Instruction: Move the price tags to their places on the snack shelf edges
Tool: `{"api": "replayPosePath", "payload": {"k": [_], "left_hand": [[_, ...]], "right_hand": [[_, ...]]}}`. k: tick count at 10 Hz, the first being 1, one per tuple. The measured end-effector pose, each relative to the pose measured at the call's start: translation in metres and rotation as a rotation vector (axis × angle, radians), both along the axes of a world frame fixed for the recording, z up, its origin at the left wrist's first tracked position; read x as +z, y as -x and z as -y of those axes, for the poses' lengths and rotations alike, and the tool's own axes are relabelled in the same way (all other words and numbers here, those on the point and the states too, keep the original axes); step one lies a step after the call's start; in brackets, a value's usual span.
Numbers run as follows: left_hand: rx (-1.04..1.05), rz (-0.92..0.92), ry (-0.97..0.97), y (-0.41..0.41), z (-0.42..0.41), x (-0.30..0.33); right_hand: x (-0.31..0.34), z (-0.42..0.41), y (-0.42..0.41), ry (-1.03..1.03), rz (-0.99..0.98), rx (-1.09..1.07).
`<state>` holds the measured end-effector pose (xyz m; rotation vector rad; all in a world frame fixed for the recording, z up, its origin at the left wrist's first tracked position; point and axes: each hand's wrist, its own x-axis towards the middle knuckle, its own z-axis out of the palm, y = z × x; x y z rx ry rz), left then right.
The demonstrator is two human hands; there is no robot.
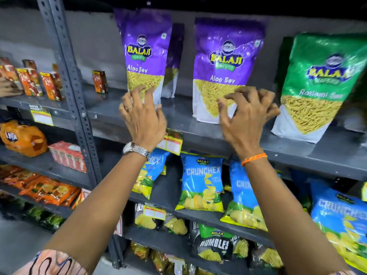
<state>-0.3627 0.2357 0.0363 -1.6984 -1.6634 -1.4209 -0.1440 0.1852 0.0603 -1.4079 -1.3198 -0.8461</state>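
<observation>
A yellow and red price tag [171,142] hangs on the front edge of the upper grey snack shelf [208,135], just right of my left wrist. My left hand [142,116] is raised with fingers spread in front of the left purple Aloo Sev bag [146,54], holding nothing. My right hand [247,118] is also spread, fingers curled, in front of the second Aloo Sev bag [226,66]. Another price tag [154,212] sits on a lower shelf edge, and a third tag [42,115] on the left rack's edge.
A green Ratlami Sev bag [317,86] stands at the right. Blue Crunchex chip bags [201,183] fill the shelf below, Rumbles bags [215,242] lower still. A perforated grey upright [71,80] divides the racks; juice cartons [51,86] and orange packs are to the left.
</observation>
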Motion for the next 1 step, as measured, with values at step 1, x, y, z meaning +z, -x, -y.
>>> {"api": "replayPosePath", "payload": {"k": [1], "left_hand": [[-0.101, -0.025, -0.136, -0.0379, 0.0033, 0.0254]], "right_hand": [[0.019, 0.0086, -0.0313, -0.15, -0.046, 0.006]]}}
